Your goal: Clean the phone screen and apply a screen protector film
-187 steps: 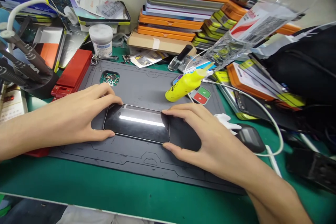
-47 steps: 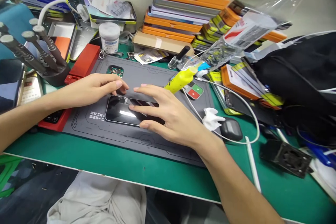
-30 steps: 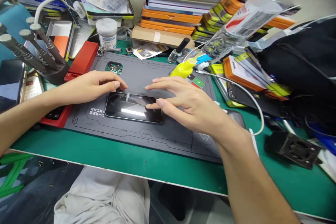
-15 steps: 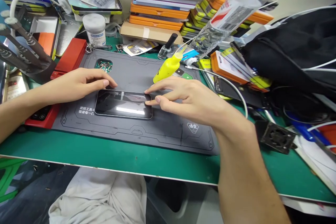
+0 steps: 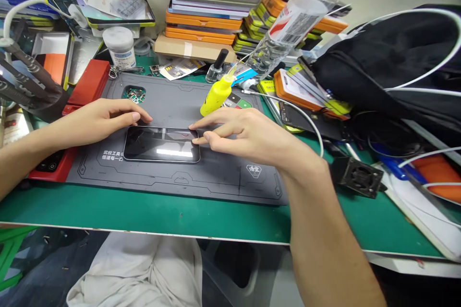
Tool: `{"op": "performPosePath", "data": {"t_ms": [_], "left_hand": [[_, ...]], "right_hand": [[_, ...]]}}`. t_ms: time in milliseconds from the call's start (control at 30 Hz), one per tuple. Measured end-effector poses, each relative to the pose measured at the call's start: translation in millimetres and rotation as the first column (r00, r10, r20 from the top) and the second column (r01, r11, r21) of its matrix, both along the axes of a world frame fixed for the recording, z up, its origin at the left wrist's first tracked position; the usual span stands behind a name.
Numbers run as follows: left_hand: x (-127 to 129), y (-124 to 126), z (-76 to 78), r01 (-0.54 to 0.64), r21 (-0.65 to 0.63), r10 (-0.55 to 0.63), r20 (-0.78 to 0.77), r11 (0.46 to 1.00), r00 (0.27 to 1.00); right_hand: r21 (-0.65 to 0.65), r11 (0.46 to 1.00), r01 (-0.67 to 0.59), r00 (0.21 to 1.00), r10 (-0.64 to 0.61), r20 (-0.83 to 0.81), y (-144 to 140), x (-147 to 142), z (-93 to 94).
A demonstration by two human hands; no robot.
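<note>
A yellow bottle (image 5: 216,98) stands tilted behind the right hand (image 5: 248,134), and a red tool (image 5: 89,81) lies beyond the left hand (image 5: 101,122). The phone (image 5: 154,143) lies flat on the grey mat (image 5: 201,183), the right's outstretched fingertips at its right end. The left's fingers bend loosely by the far edge, its palm hidden. The clear bottle's (image 5: 279,33) top is cut off.

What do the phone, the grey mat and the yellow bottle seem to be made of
Phone: glossy, apparently glass on top, given the sharp white reflection. Grey mat: matte, perhaps rubber or silicone, barely shining. Yellow bottle: smooth, likely plastic, evenly coloured with a tapered tip.
</note>
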State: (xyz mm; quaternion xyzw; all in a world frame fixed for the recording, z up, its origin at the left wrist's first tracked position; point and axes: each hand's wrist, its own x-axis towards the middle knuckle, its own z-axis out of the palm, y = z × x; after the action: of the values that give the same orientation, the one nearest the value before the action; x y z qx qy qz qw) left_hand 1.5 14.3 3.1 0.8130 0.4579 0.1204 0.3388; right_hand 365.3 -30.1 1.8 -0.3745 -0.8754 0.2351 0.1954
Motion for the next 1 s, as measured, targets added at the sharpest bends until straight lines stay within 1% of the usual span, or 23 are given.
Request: {"op": "performPosePath", "data": {"t_ms": [267,367,533,767,1000], "left_hand": [[-0.5,-0.9,-0.8,0.019,0.011,-0.019,-0.023,1.0,1.0],[-0.7,-0.7,-1.5,0.023,0.007,-0.023,-0.028,1.0,0.999],[-0.2,-1.0,-1.4,0.012,0.013,-0.012,-0.022,1.0,1.0],[-1.0,-0.3,-2.4,0.026,0.015,-0.025,-0.027,1.0,0.999],[-1.0,-0.6,-2.4,0.027,0.014,-0.027,-0.024,1.0,0.999]], "right_hand": [[0.007,1.0,0.008,1.0,-0.008,0.016,-0.4,0.7,-2.3],[-0.01,1.0,-0.003,1.0,0.003,0.014,0.9,2.1,-2.6],[-0.033,0.999,-0.012,0.999,0.011,-0.039,0.8,4.2,-2.9],[-0.075,0.993,0.095,0.991,-0.101,-0.091,-0.8,-0.6,-4.9],[-0.077,0.996,0.036,0.989,-0.046,-0.14,8.1,-7.9,-17.9]]}}
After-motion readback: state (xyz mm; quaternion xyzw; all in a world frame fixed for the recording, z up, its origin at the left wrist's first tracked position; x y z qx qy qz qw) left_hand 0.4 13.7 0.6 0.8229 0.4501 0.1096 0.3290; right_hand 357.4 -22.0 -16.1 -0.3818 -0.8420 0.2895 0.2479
